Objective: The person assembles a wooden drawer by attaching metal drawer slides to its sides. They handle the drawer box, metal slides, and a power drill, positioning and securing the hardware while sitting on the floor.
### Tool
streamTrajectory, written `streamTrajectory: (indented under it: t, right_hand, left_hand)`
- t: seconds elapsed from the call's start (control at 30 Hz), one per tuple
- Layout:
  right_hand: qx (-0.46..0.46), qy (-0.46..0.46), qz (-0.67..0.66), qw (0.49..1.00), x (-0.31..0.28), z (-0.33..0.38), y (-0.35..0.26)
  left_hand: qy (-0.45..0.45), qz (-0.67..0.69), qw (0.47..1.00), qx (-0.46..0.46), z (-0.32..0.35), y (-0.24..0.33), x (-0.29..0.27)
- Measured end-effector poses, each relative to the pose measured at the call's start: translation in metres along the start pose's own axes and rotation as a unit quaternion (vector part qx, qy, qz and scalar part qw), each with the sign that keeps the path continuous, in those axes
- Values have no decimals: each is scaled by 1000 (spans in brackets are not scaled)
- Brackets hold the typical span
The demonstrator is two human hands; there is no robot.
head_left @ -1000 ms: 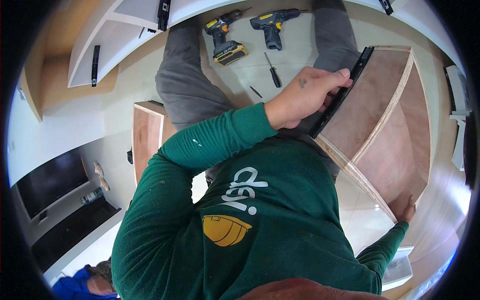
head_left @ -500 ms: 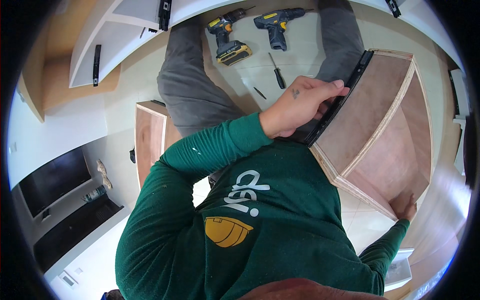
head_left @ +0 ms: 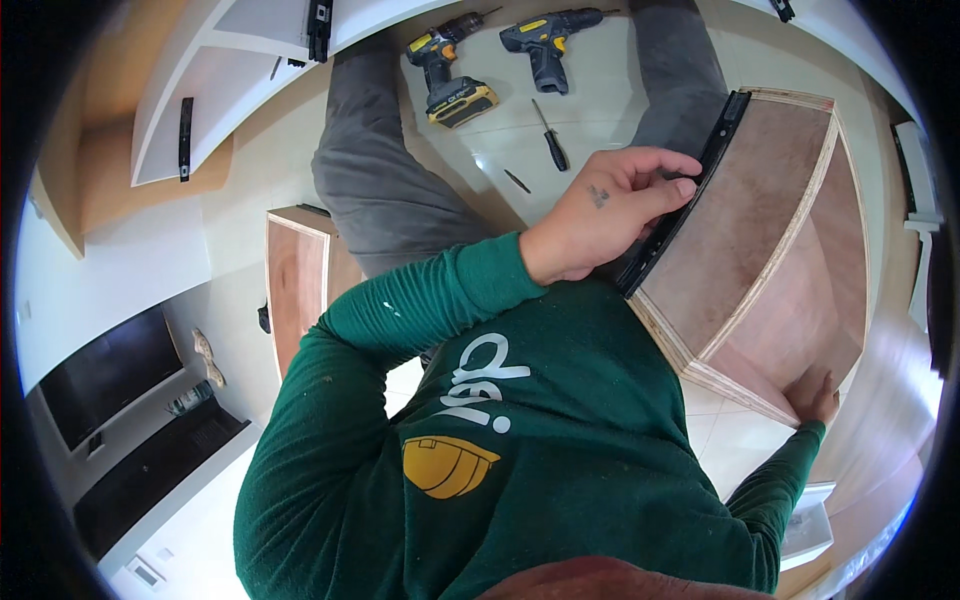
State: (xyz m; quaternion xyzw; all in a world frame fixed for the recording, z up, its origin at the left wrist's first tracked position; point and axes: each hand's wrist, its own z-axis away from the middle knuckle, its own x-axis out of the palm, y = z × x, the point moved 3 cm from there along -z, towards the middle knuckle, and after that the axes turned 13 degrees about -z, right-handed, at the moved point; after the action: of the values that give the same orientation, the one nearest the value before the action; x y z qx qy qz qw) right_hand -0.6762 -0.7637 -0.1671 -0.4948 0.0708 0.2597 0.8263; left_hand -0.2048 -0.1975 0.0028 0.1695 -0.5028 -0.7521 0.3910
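A plywood drawer box (head_left: 745, 200) leans at my right side, its plywood edges light and layered. Along its left edge runs a black drawer slide (head_left: 690, 200). My left hand (head_left: 615, 210) is at the slide, thumb and forefinger drawn together against it; whatever small thing may be between the fingertips is hidden. The other fingers are curled under and partly out of sight. At the box's lower right corner, my right hand (head_left: 818, 398) grips the wood, its fingers wrapped over the edge.
Two drills, one with a battery (head_left: 455, 75) and one without (head_left: 545, 50), lie between my legs. Near them are a screwdriver (head_left: 550, 138) and a small dark bit (head_left: 517, 182). Another plywood box (head_left: 298, 275) stands left. White cabinetry (head_left: 250, 60) with black slides curves across the far side.
The forefinger of my left hand has lifted and stretched toward the slide, with the thumb now below it. The box has shifted very slightly in view; my right hand keeps its grip.
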Motion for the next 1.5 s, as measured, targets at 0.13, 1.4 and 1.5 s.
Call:
streamTrajectory:
  t: [0.13,1.4,1.5]
  right_hand:
    - [-3,8,-19,1000,2,5,-1]
    - [-446,193,359,797,116,16,-175]
    - [-544,49,239,803,220,57,-247]
  left_hand:
    - [-1,-12,1000,5,0,-2,-2]
    - [264,-859,424,113,-33,74,-336]
    - [194,-913,360,2,-32,86,-377]
